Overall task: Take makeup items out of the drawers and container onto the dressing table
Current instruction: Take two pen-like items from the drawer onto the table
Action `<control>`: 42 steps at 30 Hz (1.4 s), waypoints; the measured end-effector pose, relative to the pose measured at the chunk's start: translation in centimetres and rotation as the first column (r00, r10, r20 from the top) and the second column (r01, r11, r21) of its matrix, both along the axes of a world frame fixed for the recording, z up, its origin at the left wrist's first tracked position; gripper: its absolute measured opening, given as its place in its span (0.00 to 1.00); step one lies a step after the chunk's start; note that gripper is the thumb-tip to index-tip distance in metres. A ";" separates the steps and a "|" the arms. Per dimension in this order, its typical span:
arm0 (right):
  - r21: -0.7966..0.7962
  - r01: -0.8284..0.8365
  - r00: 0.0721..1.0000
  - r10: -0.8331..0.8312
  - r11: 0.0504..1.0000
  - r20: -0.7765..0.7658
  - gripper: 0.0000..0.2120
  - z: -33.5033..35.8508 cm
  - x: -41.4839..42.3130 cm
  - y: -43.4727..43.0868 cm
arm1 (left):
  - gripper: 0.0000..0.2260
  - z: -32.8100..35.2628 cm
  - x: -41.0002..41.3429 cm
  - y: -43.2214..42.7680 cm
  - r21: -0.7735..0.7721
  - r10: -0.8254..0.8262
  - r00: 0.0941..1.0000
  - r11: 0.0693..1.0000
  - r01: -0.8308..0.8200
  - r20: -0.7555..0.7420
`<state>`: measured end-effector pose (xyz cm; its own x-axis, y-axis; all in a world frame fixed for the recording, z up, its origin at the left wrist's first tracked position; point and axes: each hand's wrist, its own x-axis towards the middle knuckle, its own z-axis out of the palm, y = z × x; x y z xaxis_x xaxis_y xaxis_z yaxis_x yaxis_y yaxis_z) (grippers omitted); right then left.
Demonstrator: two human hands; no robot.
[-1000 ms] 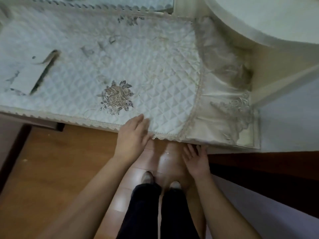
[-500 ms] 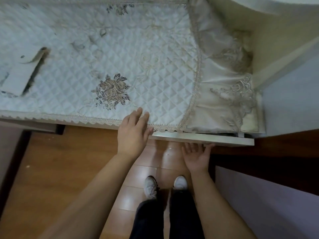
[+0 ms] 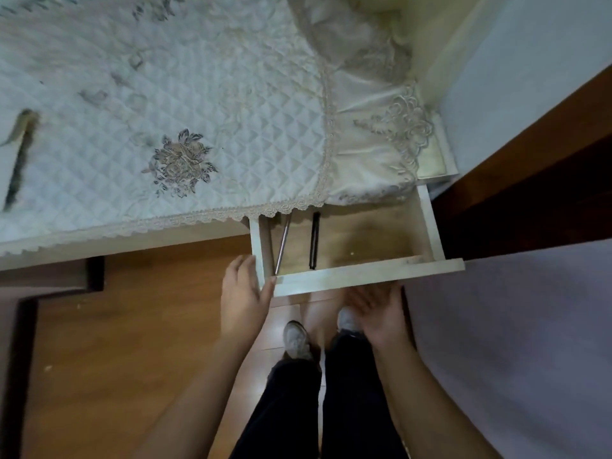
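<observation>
The right hand (image 3: pixel 376 313) was held open, palm up, just below the drawer (image 3: pixel 364 271) front; the left hand (image 3: pixel 243 293), open, touched its left corner. Inside the drawer, a silver stick (image 3: pixel 283 245) and a black pencil (image 3: pixel 314 240) lay, beneath the quilted cloth (image 3: pixel 198 111).

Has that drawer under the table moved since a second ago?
Yes. The drawer has slid out from under the lace-edged tablecloth toward the person, exposing two slim sticks; earlier its front sat nearly flush with the table edge.
</observation>
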<state>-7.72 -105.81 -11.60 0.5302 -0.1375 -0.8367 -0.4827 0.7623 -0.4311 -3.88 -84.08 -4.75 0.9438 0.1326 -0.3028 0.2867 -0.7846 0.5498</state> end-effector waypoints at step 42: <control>-0.526 -0.842 0.434 0.733 0.123 -0.524 0.08 2.5 5.7 5.0 | 0.16 1.5 -3.4 1.7 -0.006 -0.082 0.992 0.997 0.083 0.095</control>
<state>-2.05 -100.83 -9.07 0.6144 -0.1883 -0.7662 -0.7129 -0.5486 -0.4368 -7.24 -82.42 -3.24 0.9759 0.0508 -0.2123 0.1675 -0.7979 0.5791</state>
